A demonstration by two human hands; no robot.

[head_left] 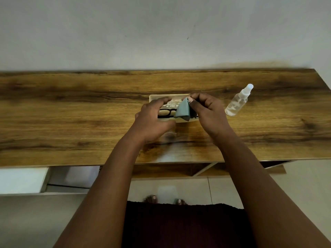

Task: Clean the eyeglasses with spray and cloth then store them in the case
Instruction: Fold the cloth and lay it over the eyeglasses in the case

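We hold the eyeglasses low over the open case, near the middle of the wooden surface, a little toward its far edge. Our left hand steadies the frame from its left end, the grip curled around it with the fingertips reaching over the case's printed lid; this seems meant to keep the frame from twisting while we rub. Our right hand pinches the folded teal cloth between thumb and fingers, pressed over the right lens, so we judge the wiping step is in hand. The spray bottle stands well apart toward the right edge, out of the way, which suggests spraying is done.

The cloth and our right fingers hide the right lens and temple, and the left palm covers the near side of the case. We cannot tell whether the frame touches the case or floats just above it. The lid's lettering is too blurred to read.
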